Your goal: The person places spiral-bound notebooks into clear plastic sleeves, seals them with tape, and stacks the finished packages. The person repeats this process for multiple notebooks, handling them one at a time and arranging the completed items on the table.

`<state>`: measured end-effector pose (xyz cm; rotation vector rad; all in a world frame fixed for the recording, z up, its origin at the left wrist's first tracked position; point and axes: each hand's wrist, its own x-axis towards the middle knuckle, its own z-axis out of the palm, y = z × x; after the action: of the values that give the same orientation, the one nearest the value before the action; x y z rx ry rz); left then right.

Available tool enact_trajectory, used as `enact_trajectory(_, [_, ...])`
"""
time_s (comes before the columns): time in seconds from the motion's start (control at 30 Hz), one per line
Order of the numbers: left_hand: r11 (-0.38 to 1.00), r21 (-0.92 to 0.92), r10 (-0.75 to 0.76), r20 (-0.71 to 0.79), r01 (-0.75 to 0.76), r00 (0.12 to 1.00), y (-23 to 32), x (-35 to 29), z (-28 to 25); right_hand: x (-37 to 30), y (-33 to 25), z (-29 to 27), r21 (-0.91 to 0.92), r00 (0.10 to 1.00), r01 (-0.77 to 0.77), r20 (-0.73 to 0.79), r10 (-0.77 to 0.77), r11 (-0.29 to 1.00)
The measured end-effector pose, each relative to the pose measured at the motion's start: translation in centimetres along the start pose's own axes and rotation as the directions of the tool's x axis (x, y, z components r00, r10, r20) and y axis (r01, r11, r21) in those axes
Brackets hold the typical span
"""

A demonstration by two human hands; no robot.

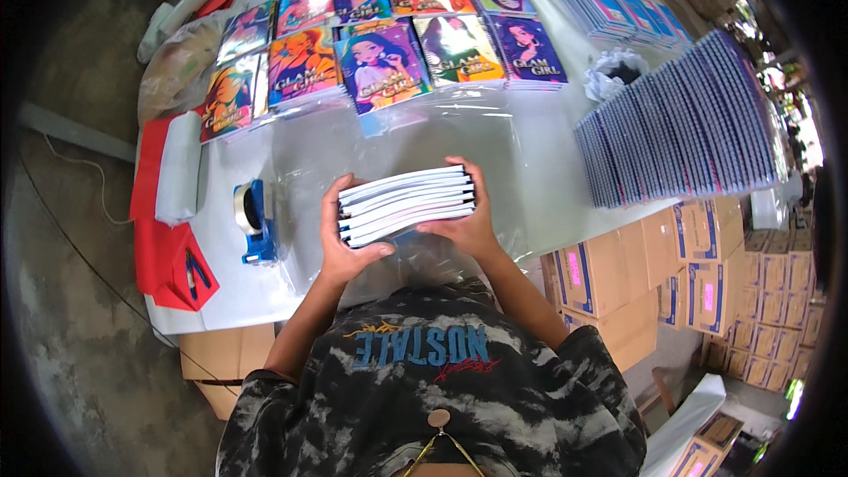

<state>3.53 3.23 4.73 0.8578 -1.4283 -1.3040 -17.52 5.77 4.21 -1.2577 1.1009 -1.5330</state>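
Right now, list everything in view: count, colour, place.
Held notebooks: several, white page edges, between both hands
Notebook stacks: about ten, multicoloured, far table
Spiral pile: one, dark blue-grey, right table
Blue stacks: several, far right
Crumpled wad: one, white and black, beside spiral pile
Tape dispenser: one, blue, left table
White bundle: one, left edge
Red holder: one, near-left corner
Pens: two, dark, on red holder
Table: one, white, centre
Cartons: many, brown, mostly right
Shirt: one, black-grey, worn
Left hand: one, bare, on notebooks
Right hand: one, bare, on notebooks
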Motion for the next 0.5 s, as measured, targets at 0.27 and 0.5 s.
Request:
enact_trajectory(0.27, [0.994,-0.096,0.031,-0.148,-0.046,0.988,-3.2,-1.3,1.4,-0.4,1.7,-0.9,0.099,0.994,0.054,0.094,-0.063,0.994])
enact_trajectory(0.5, [0.968,0.203,0.164,-0.063,-0.148,0.984,-5.4,-1.8,-1.4,-0.4,2.7,-1.4,0.097,0.999,-0.005,0.047,0.0,0.995])
